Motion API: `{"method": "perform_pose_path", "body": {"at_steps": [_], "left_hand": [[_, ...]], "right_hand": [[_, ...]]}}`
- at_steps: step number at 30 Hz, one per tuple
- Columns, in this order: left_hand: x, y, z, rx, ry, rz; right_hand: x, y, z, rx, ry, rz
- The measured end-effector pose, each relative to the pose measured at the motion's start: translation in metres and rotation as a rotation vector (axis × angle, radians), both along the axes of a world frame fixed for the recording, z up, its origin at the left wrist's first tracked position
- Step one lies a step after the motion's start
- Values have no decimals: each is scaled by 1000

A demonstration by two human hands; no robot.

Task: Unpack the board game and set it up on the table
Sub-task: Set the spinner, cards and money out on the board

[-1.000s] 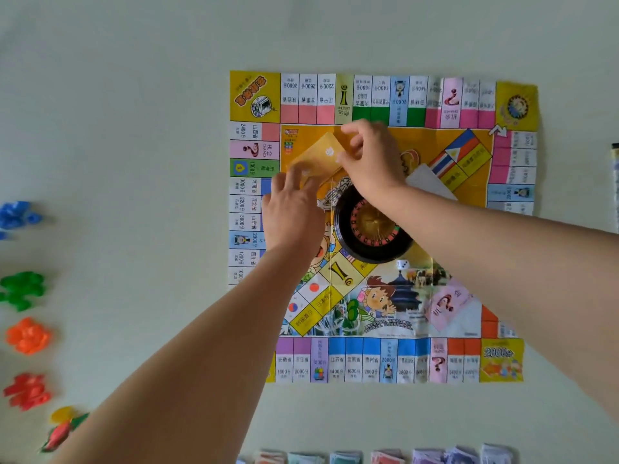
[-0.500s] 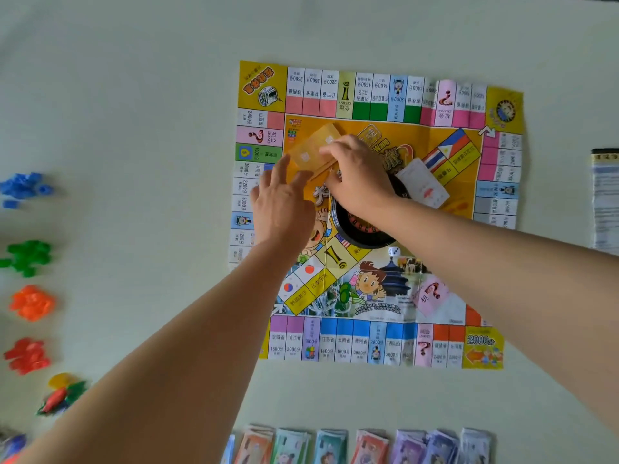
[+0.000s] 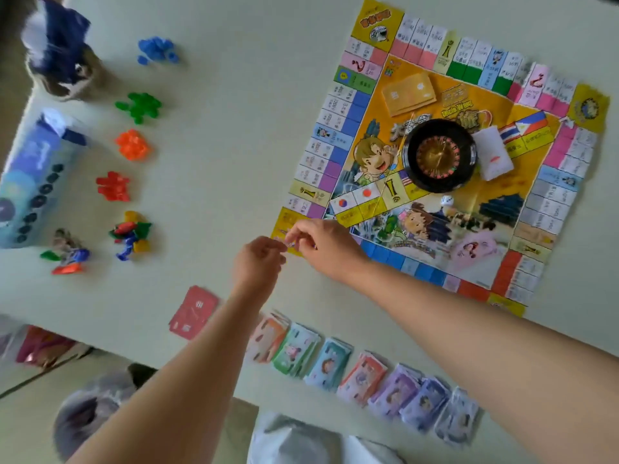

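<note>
The paper game board (image 3: 495,105) lies flat on the pale table at the right. On it stand a black roulette wheel (image 3: 435,155), a gold card stack (image 3: 408,93), a white card stack (image 3: 494,157), a pink card stack (image 3: 472,251) and a small die (image 3: 446,200). My left hand (image 3: 259,259) and my right hand (image 3: 321,242) meet fingertip to fingertip at the board's near left corner. Between them they pinch a tiny item, too blurred to name.
Piles of plastic pieces run down the left: blue (image 3: 155,50), green (image 3: 139,107), orange (image 3: 132,145), red (image 3: 112,185), then mixed tokens (image 3: 130,234). A red card stack (image 3: 192,311) and a row of money stacks (image 3: 335,363) lie near the front edge. A blue box (image 3: 30,182) sits at the far left.
Both hands have left the gold cards, which now lie on the board, and drawn back to the board's near left corner. The view has swung left and tilted.
</note>
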State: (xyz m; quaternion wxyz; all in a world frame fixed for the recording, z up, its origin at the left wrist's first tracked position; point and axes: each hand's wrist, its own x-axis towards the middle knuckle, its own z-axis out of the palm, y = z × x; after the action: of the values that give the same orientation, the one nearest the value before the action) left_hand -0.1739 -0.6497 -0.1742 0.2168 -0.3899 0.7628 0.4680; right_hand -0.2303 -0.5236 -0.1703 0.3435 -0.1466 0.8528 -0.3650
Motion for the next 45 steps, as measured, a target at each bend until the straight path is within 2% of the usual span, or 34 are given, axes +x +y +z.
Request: {"method": "perform_pose_path", "body": {"at_steps": [3, 10, 12, 14, 18, 23, 26, 31, 37, 41, 45], "left_hand": [[53, -21, -4, -37, -36, 115], [157, -64, -3, -342, -30, 362], [173, -80, -7, -456, -100, 471], [182, -95, -11, -468, -193, 588], [197, -120, -20, -190, -255, 844], [204, -130, -27, 237, -106, 1113], [208, -133, -31, 367, -85, 1227], [219, -134, -41, 503, -120, 1241], [224, -130, -42, 497, -81, 1243], [235, -131, -46, 400, -71, 1226], [255, -140, -51, 144, -99, 1107]], "right_hand": [[40, -22, -5, 6, -56, 89], [109, -84, -19, 41, -29, 199], [121, -105, -24, 68, 31, 232], [132, -123, -30, 155, 92, 268], [162, -150, -35, 269, 181, 183], [188, -166, -31, 205, 223, 182], [187, -170, -34, 286, 287, 156], [199, -177, -32, 310, 314, 175], [226, -185, -29, 232, 253, 201], [242, -184, -26, 175, 183, 214], [244, -184, -32, 120, 58, 201]]}}
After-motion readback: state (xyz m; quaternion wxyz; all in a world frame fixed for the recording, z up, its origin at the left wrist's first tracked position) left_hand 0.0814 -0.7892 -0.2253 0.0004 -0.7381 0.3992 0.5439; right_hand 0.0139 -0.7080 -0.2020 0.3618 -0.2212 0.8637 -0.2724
